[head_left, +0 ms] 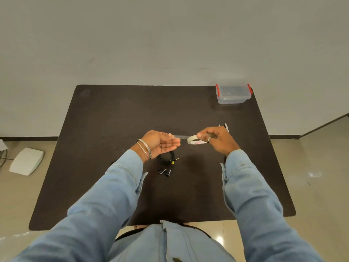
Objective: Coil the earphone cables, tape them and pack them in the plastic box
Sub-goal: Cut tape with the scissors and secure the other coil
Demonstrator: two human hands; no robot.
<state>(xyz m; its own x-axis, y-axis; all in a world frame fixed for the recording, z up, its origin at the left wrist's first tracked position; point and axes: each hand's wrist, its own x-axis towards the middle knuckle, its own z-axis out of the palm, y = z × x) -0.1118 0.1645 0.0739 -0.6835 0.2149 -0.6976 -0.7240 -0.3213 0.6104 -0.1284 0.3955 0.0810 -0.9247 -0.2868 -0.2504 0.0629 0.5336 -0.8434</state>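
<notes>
Above the coiled cable [166,159], the right hand [217,140] grips the roll [194,139] while left hand [160,143] fingertips pinch the strip [182,137] taut, ready for cutting.

A black earphone cable [166,157], wound into a small flat coil, lies on the dark tabletop [113,120] near the middle, its plug pointing right. Its two black earbuds [165,172] rest just nearer the front edge. A roll of pale tape [195,139] is held above the tabletop, a clear strip [182,137] drawn out leftward. The clear plastic box [233,93], red clips on its lid, stands at the far right corner.
</notes>
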